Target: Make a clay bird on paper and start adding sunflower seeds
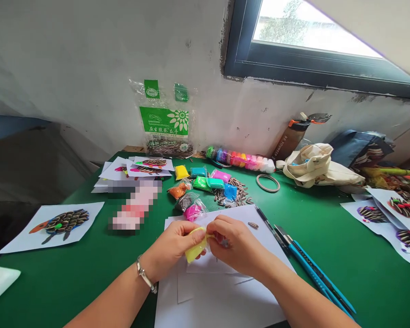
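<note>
My left hand and my right hand meet over white paper sheets on the green table. Between them is a small clear packet of yellow clay. The left fingers wrap round the packet's lower part. The right fingers pinch its top edge. A metal bracelet sits on my left wrist. Just beyond the hands lie several small clay packets in other colours and a scatter of sunflower seeds.
A seed bag leans on the wall. Beside it lie a row of clay pots, a tape ring, a cloth bag and a bottle. Blue craft knives lie at right. Seed pictures lie left and right.
</note>
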Demonstrator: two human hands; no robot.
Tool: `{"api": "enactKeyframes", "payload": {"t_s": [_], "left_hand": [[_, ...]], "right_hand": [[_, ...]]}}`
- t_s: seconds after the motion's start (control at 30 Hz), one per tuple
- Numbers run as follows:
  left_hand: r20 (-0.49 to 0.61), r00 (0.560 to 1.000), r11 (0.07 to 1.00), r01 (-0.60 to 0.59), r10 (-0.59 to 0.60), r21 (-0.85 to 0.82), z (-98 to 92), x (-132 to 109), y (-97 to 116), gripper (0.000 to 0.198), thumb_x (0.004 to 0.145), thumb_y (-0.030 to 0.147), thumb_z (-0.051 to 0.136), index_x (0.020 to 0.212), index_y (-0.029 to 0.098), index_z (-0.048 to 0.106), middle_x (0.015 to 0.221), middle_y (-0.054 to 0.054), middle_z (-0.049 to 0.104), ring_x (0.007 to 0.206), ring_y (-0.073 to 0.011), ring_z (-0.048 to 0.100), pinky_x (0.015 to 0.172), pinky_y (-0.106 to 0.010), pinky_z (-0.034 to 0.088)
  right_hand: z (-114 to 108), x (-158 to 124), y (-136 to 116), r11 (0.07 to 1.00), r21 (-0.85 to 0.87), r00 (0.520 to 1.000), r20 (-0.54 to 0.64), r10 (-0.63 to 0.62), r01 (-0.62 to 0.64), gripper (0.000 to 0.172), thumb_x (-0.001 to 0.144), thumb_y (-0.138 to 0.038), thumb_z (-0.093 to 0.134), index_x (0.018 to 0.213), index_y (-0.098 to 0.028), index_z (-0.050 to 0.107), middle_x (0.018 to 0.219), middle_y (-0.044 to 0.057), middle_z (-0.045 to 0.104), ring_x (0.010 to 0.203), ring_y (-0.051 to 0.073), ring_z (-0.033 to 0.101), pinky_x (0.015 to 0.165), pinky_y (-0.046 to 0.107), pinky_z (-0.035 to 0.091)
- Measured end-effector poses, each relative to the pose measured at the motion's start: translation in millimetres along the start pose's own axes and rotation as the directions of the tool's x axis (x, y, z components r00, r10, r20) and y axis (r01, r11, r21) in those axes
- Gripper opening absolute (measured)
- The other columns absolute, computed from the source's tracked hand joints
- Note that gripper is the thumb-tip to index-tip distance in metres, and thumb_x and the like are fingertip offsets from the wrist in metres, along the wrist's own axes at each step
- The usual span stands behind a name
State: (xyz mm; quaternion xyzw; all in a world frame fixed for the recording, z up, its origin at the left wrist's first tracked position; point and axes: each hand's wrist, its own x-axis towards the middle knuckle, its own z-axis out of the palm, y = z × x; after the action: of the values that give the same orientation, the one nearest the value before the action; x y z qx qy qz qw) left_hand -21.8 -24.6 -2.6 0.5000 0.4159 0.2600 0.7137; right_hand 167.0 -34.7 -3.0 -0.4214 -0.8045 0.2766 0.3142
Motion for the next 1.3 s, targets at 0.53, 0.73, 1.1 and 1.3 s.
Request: {"api": "enactKeyframes", "payload": {"t_s": [0.53, 0.73, 1.1, 1.3], "left_hand": [[-0.030, 0.999, 0.999, -0.032, 0.033, 0.028, -1.6, 0.7, -0.1, 0.043, 0.079, 0.055, 0.067, 0.078, 0.012, 0.068, 0.070, -0.004, 0.064, 0.064, -0.0140, 0.052, 0.058, -0.024, 0.039], [-0.057, 0.998, 1.000, -0.007, 0.006, -0.009, -1.0, 0.2, 1.6, 0.043, 0.076, 0.054, 0.070, 0.081, 0.012, 0.069, 0.070, -0.004, 0.065, 0.065, -0.0142, 0.054, 0.058, -0.023, 0.039], [-0.071, 0.996, 0.999, -0.047, 0.047, 0.002, -2.3, 0.8, 2.3, 0.042, 0.077, 0.054, 0.069, 0.077, 0.012, 0.068, 0.071, -0.004, 0.063, 0.067, -0.0155, 0.053, 0.062, -0.025, 0.040], [-0.041, 0.999, 0.999, -0.010, 0.012, 0.052, 2.2, 0.2, 3.7, 0.044, 0.074, 0.054, 0.072, 0.074, 0.011, 0.067, 0.068, -0.003, 0.062, 0.063, -0.0134, 0.049, 0.059, -0.024, 0.037]], "right_hand": [[1.9, -1.2, 3.4, 0.998, 0.055, 1.000, -0.012, 0.015, -0.015, 0.017, 0.077, -0.002, 0.058, 0.076, -0.019, 0.062, 0.071, -0.003, 0.052, 0.063, 0.009, 0.048, 0.056, 0.019, 0.036], [-0.3, 1.8, 1.7, 0.994, 0.090, 0.997, 0.036, 0.064, -0.067, 0.016, 0.080, -0.008, 0.062, 0.086, -0.021, 0.068, 0.077, -0.002, 0.056, 0.067, 0.010, 0.051, 0.059, 0.019, 0.039], [-8.6, 1.4, 1.4, 0.986, 0.164, 0.995, 0.099, 0.023, -0.039, 0.020, 0.091, -0.013, 0.050, 0.085, -0.020, 0.067, 0.073, -0.002, 0.060, 0.066, 0.010, 0.052, 0.061, 0.020, 0.039], [-1.0, 0.7, -0.5, 0.999, 0.014, 0.998, 0.053, 0.042, -0.043, 0.018, 0.085, -0.008, 0.053, 0.074, -0.019, 0.062, 0.069, -0.002, 0.057, 0.063, 0.010, 0.049, 0.056, 0.020, 0.035]]}}
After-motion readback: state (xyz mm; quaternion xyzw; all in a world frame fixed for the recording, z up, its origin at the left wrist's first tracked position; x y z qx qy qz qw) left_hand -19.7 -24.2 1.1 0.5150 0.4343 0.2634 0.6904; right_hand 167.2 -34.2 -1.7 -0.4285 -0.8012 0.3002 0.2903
